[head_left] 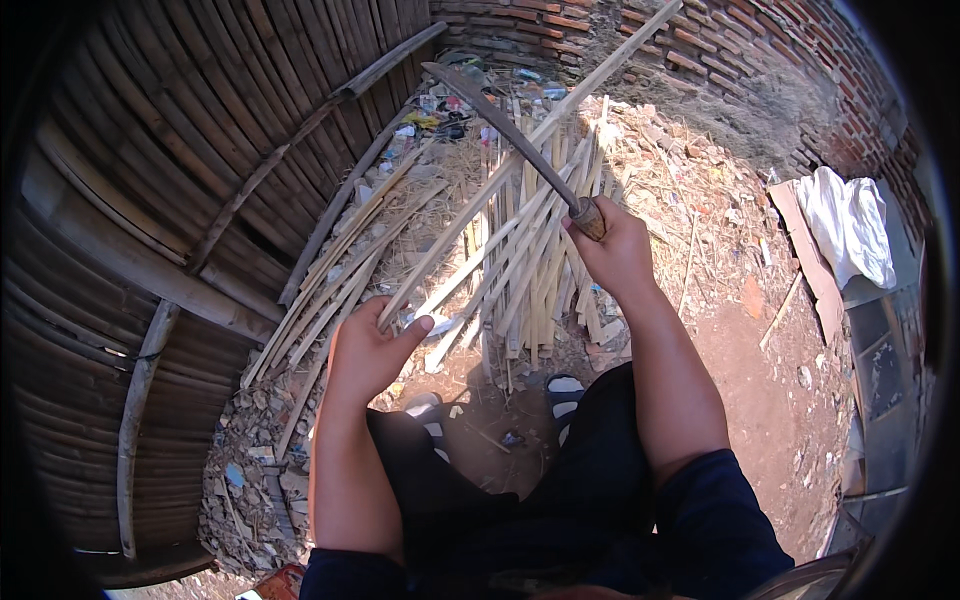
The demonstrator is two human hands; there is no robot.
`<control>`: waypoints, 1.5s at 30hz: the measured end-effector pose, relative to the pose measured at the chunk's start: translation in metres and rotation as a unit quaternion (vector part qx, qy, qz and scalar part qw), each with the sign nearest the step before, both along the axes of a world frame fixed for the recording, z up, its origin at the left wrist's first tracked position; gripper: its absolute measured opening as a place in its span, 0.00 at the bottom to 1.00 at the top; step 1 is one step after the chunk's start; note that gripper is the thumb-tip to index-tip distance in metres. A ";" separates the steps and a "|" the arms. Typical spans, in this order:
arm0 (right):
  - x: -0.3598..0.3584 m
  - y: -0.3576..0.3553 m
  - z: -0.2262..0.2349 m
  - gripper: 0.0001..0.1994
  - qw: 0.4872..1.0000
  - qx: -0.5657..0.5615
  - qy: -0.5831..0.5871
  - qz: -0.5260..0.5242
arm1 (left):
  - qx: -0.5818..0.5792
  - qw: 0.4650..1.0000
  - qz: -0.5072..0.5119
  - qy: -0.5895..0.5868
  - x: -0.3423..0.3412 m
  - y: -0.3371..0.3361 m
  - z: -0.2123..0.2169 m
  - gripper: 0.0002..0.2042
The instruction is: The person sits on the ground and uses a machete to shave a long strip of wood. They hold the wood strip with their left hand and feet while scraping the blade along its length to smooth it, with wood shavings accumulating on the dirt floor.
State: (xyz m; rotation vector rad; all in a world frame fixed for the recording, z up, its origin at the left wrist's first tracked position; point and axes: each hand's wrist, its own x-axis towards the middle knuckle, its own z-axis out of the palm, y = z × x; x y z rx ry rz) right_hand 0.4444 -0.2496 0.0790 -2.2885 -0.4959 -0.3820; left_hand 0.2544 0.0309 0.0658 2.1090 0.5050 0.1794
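My left hand (368, 350) grips the near end of a long pale bamboo strip (520, 150) that slants up and away to the upper right. My right hand (618, 248) is closed on the wooden handle of a long dark curved blade (495, 118), raised above the strip and pointing up-left. Below both hands lies a pile of split bamboo strips (525, 270) on the ground. My knees in dark trousers and my striped sandals (565, 392) show underneath.
A woven bamboo wall (180, 180) curves along the left. A brick wall (700, 40) stands at the back. White cloth (850, 225) lies on boards at the right. Rubble, litter and straw cover the reddish dirt ground (760, 400).
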 end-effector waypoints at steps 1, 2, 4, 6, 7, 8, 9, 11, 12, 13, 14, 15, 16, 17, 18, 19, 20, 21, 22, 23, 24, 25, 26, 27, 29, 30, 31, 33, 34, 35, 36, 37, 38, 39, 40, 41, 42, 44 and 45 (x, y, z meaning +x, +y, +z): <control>-0.004 0.002 -0.001 0.11 0.999 -0.019 -0.019 0.028 | -0.003 1.000 0.001 0.004 0.000 -0.001 0.001 0.25; -0.009 0.004 -0.002 0.11 0.997 -0.037 -0.038 0.055 | -0.008 1.000 0.000 -0.009 0.001 -0.001 -0.002 0.26; -0.020 0.014 0.001 0.10 0.985 -0.093 -0.068 0.131 | -0.015 0.999 0.000 -0.032 0.002 0.002 -0.009 0.26; -0.033 0.024 -0.003 0.10 0.962 -0.159 -0.146 0.170 | -0.015 0.998 -0.012 -0.064 0.003 0.003 -0.016 0.26; -0.036 0.028 -0.004 0.10 0.946 -0.190 -0.185 0.189 | -0.015 0.997 -0.018 -0.080 0.003 0.004 -0.017 0.27; -0.039 0.031 -0.001 0.10 0.943 -0.170 -0.191 0.212 | -0.010 0.998 -0.017 -0.062 0.001 0.005 -0.015 0.26; -0.035 0.029 -0.002 0.10 0.953 -0.162 -0.169 0.193 | -0.004 0.999 -0.018 -0.043 -0.001 0.002 -0.008 0.26; -0.020 0.022 -0.002 0.09 0.968 -0.148 -0.126 0.156 | -0.006 1.000 -0.003 -0.013 -0.005 0.001 -0.002 0.26; -0.011 0.015 -0.002 0.10 0.983 -0.112 -0.093 0.113 | -0.015 1.000 0.009 -0.004 -0.004 0.001 -0.002 0.26; -0.001 0.006 0.000 0.11 0.993 -0.079 -0.062 0.069 | -0.027 0.999 0.021 0.004 -0.003 0.000 -0.002 0.26; 0.005 -0.002 0.001 0.12 0.998 -0.045 -0.031 0.025 | -0.003 1.000 0.025 -0.009 -0.001 0.001 -0.003 0.26; 0.007 -0.006 0.003 0.12 0.999 -0.033 -0.008 0.004 | 0.022 0.999 0.032 -0.021 -0.001 0.002 -0.006 0.27; 0.008 -0.010 0.007 0.13 1.000 -0.021 0.016 -0.017 | 0.048 0.998 0.038 -0.032 -0.001 0.003 -0.007 0.27; 0.008 -0.012 0.009 0.14 0.998 -0.009 0.039 -0.038 | 0.063 0.996 0.048 -0.028 -0.001 0.003 -0.006 0.28; 0.008 -0.011 0.004 0.15 0.999 0.007 0.004 -0.031 | 0.079 0.995 0.056 -0.022 0.000 0.001 -0.005 0.28; 0.007 -0.013 0.001 0.15 1.000 0.003 -0.011 -0.007 | 0.093 0.994 0.063 -0.016 0.000 0.000 -0.003 0.29; 0.005 -0.013 -0.002 0.15 1.000 -0.002 -0.027 0.016 | 0.101 0.992 0.072 -0.012 0.002 -0.003 0.000 0.29; 0.000 -0.009 -0.002 0.15 0.998 -0.006 -0.041 0.041 | 0.111 0.990 0.082 -0.006 0.002 -0.006 0.006 0.30; -0.005 -0.006 0.000 0.13 0.995 -0.047 -0.054 0.068 | 0.120 0.988 0.092 -0.001 0.003 -0.007 0.009 0.30; -0.011 -0.003 0.003 0.12 0.990 -0.081 -0.063 0.092 | 0.126 0.987 0.097 -0.007 0.003 -0.008 0.007 0.30; -0.018 0.002 0.006 0.11 0.984 -0.114 -0.074 0.116 | 0.134 0.986 0.102 -0.014 0.003 -0.008 0.005 0.30; -0.023 0.007 0.006 0.11 0.976 -0.145 -0.084 0.140 | 0.142 0.984 0.108 -0.022 0.004 -0.008 0.002 0.30; -0.027 0.012 0.005 0.10 0.967 -0.158 -0.114 0.165 | 0.161 0.980 0.105 -0.044 0.003 -0.006 -0.004 0.30; -0.027 0.013 0.005 0.10 0.965 -0.162 -0.119 0.167 | 0.179 0.976 0.103 -0.067 0.002 -0.004 -0.007 0.29; -0.028 0.017 0.006 0.10 0.962 -0.169 -0.129 0.173 | 0.185 0.975 0.105 -0.066 -0.001 0.001 -0.008 0.29; -0.025 0.015 0.007 0.10 0.975 -0.155 -0.087 0.137 | 0.170 0.979 0.108 -0.043 -0.003 -0.001 0.001 0.29; -0.017 0.008 0.012 0.10 0.984 -0.143 -0.046 0.099 | 0.152 0.982 0.111 -0.021 -0.005 -0.003 0.008 0.29; 0.000 -0.010 0.015 0.11 0.995 -0.096 0.008 0.023 | 0.160 0.980 0.114 -0.013 -0.005 -0.006 0.015 0.28; 0.011 -0.021 0.012 0.12 0.998 -0.063 0.021 -0.016 | 0.162 0.980 0.118 -0.010 -0.004 -0.008 0.017 0.28; 0.018 -0.028 0.008 0.13 0.998 -0.030 0.033 -0.054 | 0.166 0.979 0.118 -0.007 -0.004 -0.008 0.018 0.28; 0.021 -0.028 0.006 0.14 0.997 -0.022 0.040 -0.057 | 0.171 0.978 0.120 -0.002 -0.004 -0.008 0.018 0.28; 0.021 -0.029 0.003 0.15 0.997 -0.014 0.047 -0.061 | 0.175 0.977 0.121 0.002 -0.004 -0.008 0.018 0.27; 0.020 -0.031 0.002 0.16 0.996 -0.006 0.054 -0.065 | 0.177 0.977 0.121 0.003 -0.003 -0.008 0.020 0.28; 0.016 -0.030 0.000 0.15 0.999 -0.016 0.026 -0.032 | 0.179 0.977 0.117 0.005 -0.001 -0.010 0.020 0.28; 0.009 -0.024 -0.001 0.14 1.000 -0.026 -0.002 0.003 | 0.181 0.977 0.116 0.008 -0.001 -0.011 0.019 0.28; 0.002 -0.017 -0.001 0.14 0.998 -0.035 -0.029 0.038 | 0.182 0.977 0.114 -0.012 -0.001 -0.011 0.015 0.28; -0.006 -0.011 0.002 0.13 0.991 -0.095 -0.052 0.072 | 0.182 0.977 0.110 -0.032 0.001 -0.011 0.008 0.28; -0.023 0.006 0.004 0.12 0.973 -0.157 -0.090 0.143 | 0.190 0.975 0.107 -0.028 0.001 -0.010 0.005 0.29; -0.028 0.012 0.005 0.11 0.960 -0.186 -0.109 0.178 | 0.197 0.974 0.107 -0.004 0.001 -0.009 0.007 0.29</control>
